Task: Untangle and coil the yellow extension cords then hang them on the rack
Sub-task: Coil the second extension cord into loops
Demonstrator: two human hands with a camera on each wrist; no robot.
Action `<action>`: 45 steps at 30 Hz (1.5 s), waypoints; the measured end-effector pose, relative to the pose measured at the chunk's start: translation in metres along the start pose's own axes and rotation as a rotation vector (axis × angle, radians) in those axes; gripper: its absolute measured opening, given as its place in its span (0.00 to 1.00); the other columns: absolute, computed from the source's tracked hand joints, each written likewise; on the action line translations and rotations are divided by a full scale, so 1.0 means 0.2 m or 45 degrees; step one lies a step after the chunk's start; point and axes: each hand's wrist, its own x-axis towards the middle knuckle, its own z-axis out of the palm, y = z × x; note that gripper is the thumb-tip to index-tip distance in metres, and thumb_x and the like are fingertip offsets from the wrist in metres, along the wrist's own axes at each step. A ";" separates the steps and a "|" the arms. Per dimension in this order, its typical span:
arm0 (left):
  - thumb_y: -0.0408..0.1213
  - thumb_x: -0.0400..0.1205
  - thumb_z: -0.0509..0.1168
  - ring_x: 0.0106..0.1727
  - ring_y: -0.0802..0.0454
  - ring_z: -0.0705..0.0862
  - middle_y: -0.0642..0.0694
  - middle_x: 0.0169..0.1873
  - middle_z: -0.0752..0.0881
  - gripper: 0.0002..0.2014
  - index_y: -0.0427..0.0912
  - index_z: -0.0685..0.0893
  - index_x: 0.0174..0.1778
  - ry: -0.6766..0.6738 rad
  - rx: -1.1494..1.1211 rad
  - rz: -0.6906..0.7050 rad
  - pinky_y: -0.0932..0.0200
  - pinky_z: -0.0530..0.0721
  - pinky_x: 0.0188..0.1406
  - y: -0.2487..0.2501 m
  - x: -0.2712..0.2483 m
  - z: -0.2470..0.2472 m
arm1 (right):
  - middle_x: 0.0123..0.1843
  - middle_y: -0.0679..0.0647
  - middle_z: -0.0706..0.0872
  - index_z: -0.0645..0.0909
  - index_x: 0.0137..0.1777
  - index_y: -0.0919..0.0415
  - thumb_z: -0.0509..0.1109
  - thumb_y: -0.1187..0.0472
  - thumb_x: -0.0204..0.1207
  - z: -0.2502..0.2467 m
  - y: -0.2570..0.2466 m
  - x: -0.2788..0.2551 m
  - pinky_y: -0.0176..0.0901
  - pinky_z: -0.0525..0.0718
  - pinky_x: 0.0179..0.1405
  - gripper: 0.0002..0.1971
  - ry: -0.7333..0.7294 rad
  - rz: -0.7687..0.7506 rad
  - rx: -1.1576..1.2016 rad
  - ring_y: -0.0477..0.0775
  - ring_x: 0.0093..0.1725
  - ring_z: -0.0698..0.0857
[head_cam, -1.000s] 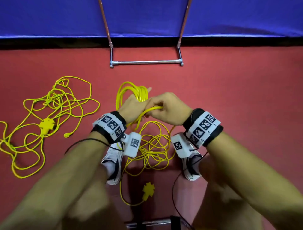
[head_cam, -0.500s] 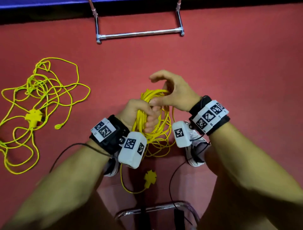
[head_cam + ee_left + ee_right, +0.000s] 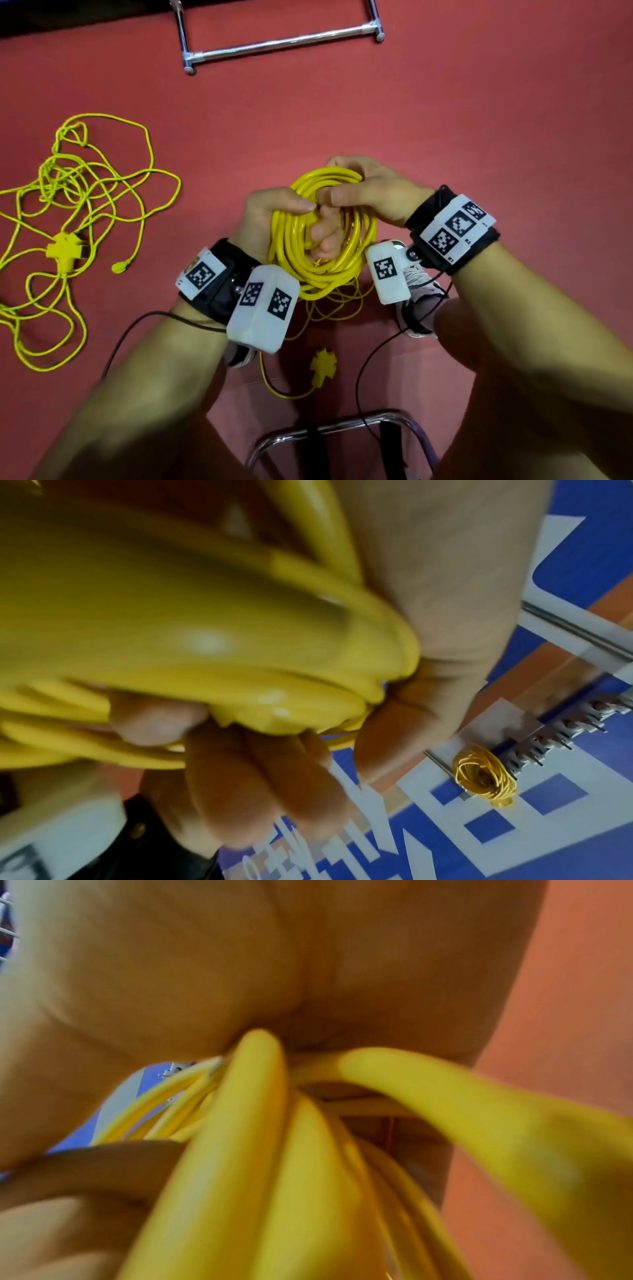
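- Head view: both hands meet over a red floor (image 3: 479, 137), holding a coil of yellow extension cord (image 3: 291, 240). The left hand (image 3: 267, 219) wraps the coil's left side, fingers curled through its middle, thumb lying over the top. The right hand (image 3: 373, 195) grips the coil's upper right, fingers curled over the strands, thumb pointing at the left thumb.
- Loose loops of the same cord hang below the coil, ending in a yellow cross-shaped socket (image 3: 322, 366) on the floor between the person's shoes.
- A second yellow cord (image 3: 68, 212) lies tangled on the floor well to the left.
- A metal rack base (image 3: 281, 42) stands at the top of the view.
- Left wrist view: blurred yellow strands fill the frame, fingers (image 3: 267, 785) pressed together and curled round them. Far off, another coiled yellow cord (image 3: 484, 776) hangs on a row of hooks (image 3: 561, 729).
- Right wrist view: the palm (image 3: 205, 961) closes over blurred yellow strands; the fingertips are hidden.
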 end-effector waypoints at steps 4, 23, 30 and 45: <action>0.42 0.67 0.76 0.31 0.47 0.80 0.45 0.26 0.79 0.14 0.39 0.81 0.40 0.287 0.074 0.023 0.55 0.74 0.31 0.05 0.02 -0.03 | 0.31 0.46 0.87 0.80 0.44 0.63 0.83 0.64 0.66 0.01 -0.01 -0.01 0.32 0.82 0.33 0.14 0.119 0.027 0.002 0.41 0.29 0.84; 0.29 0.70 0.66 0.23 0.53 0.75 0.48 0.23 0.74 0.03 0.40 0.79 0.37 0.639 0.533 0.110 0.61 0.75 0.23 0.09 0.04 0.04 | 0.28 0.61 0.78 0.83 0.47 0.70 0.83 0.59 0.69 -0.02 -0.01 0.00 0.38 0.68 0.18 0.17 0.566 -0.027 -0.128 0.54 0.21 0.74; 0.28 0.81 0.61 0.37 0.49 0.91 0.46 0.29 0.86 0.06 0.42 0.80 0.41 0.573 0.384 0.173 0.62 0.84 0.22 0.06 0.00 0.06 | 0.24 0.56 0.78 0.79 0.49 0.70 0.76 0.63 0.64 -0.01 -0.06 -0.04 0.40 0.73 0.20 0.16 0.403 -0.070 -0.005 0.51 0.20 0.79; 0.35 0.73 0.64 0.16 0.63 0.69 0.55 0.22 0.74 0.02 0.43 0.77 0.40 0.428 -0.165 0.573 0.67 0.68 0.16 0.17 -0.04 0.01 | 0.32 0.62 0.87 0.81 0.33 0.60 0.40 0.23 0.77 -0.02 0.13 -0.07 0.46 0.77 0.42 0.44 0.513 0.385 -0.325 0.57 0.34 0.84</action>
